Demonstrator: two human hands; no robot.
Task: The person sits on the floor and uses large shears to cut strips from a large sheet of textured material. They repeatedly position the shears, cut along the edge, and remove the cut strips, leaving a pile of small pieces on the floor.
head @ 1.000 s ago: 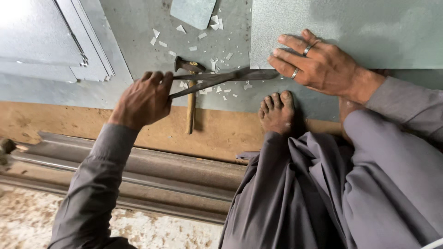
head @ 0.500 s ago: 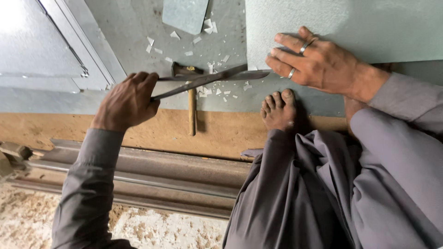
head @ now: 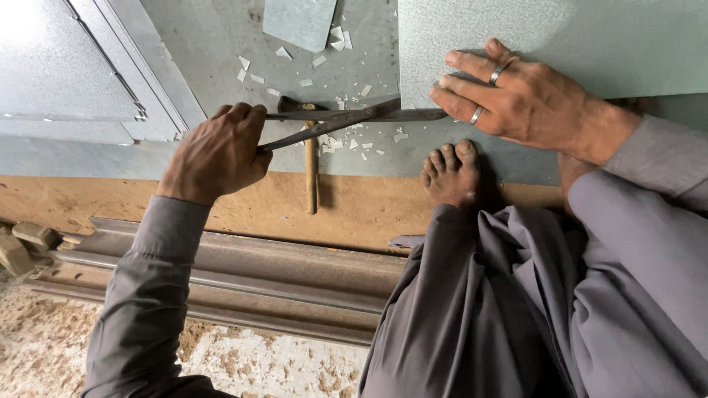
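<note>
1. Two handles of the tin snips (head: 346, 120) now sit squeezed nearer together in the left hand (head: 217, 151), clamped tight.
2. Right hand (head: 527, 99), fingers spread flat, still pins the galvanized metal sheet (head: 590, 40); blades bite its lower-left edge.

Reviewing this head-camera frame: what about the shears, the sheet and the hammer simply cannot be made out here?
- Shears: handle ends are hidden inside the left hand; blade tips are covered by the right hand.
- Metal sheet: cut off by the top and right frame edges, so its full extent is unknown; the cut line runs under the right hand.
- Hammer: its head is partly hidden behind the shears.
- Scraps: too small to judge shape.
</note>
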